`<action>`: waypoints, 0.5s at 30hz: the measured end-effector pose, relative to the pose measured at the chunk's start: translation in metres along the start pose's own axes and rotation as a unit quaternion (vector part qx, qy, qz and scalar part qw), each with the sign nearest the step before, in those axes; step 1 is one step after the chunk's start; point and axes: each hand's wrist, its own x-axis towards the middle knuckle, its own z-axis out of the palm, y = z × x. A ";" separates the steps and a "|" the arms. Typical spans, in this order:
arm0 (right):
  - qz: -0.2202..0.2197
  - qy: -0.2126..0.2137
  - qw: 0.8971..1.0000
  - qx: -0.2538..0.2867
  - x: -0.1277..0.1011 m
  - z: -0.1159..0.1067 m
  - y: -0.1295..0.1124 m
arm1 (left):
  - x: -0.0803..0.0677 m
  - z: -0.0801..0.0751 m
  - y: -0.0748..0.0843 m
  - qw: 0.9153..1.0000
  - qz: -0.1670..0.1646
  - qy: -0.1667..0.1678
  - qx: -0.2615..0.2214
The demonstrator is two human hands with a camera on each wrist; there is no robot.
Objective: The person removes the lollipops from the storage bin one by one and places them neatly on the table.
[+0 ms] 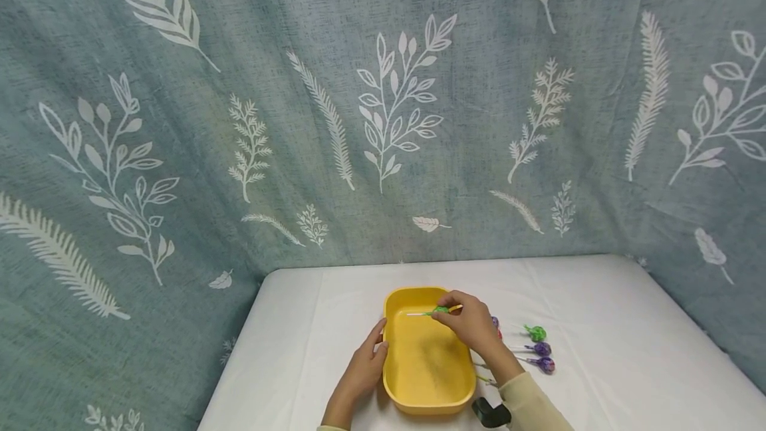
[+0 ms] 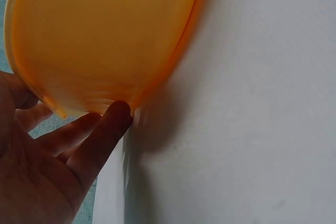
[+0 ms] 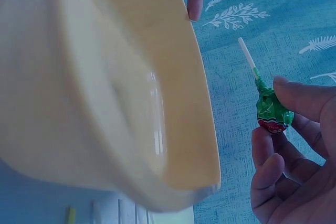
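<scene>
- Your right hand (image 1: pixel 473 324) pinches a green-wrapped lollipop (image 3: pixel 272 111) by its head, over the far end of the yellow tray (image 1: pixel 426 371).
- Your left hand (image 1: pixel 365 368), fingers relaxed, rests against the tray's left wall.
- Three more lollipops (image 1: pixel 538 349) lie right of the tray on the white table (image 1: pixel 628 351).

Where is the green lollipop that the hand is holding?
In the head view the green lollipop is pinched in the right hand, above the far end of the yellow tray, with the other lollipops to its right on the table.
</scene>
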 end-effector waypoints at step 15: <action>0.001 0.017 1.000 0.024 -0.015 -0.010 0.013 | 0.001 0.002 -0.001 1.000 -0.013 0.003 0.006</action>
